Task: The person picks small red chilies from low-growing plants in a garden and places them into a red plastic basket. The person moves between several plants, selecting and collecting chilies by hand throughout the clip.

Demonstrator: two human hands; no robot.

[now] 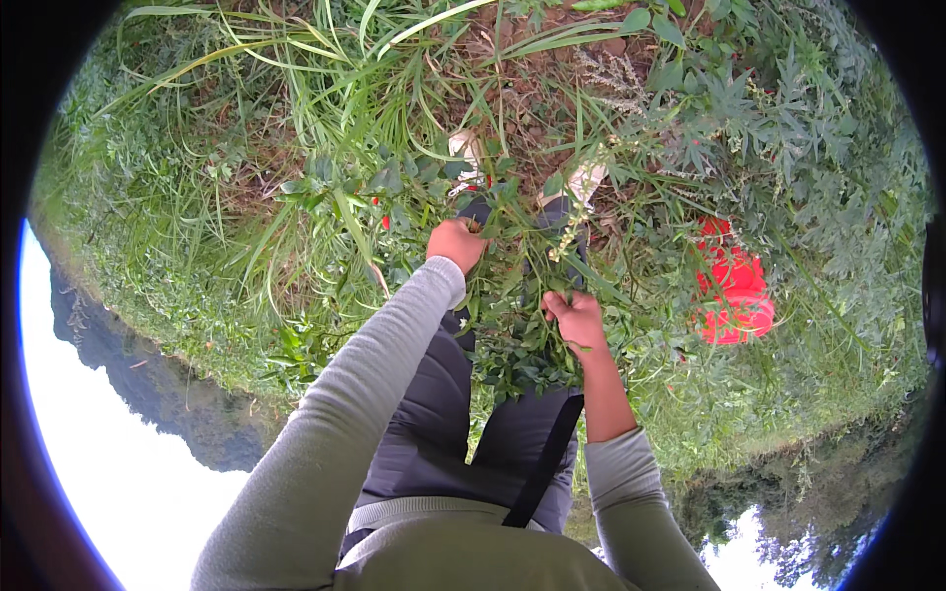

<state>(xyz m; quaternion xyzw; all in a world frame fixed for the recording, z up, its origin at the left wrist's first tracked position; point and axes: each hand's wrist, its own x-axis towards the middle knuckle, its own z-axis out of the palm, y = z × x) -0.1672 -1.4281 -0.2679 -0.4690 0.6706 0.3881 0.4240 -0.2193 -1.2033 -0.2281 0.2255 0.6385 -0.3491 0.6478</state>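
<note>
A leafy green plant point(510, 369) with thin stems stands in front of my legs. At its left side my left hand point(457, 242) has its fingers curled among the stems and leaves; what lies inside them is hidden. My right hand point(575, 318), lower and to the right, has thumb and forefinger pinched at a stem of the same plant. Small red peppers point(386, 221) hang among the leaves to the left of my left hand. A red plastic container point(739, 318) lies in the weeds at the right, with bright red contents point(732, 272) showing beside its rim.
My light-coloured shoes point(584, 185) stand on brown soil beyond the plant. Long grass point(332, 96) spreads at the upper left, and leafy weeds point(798, 148) crowd the right. A black strap point(547, 458) hangs across my thigh.
</note>
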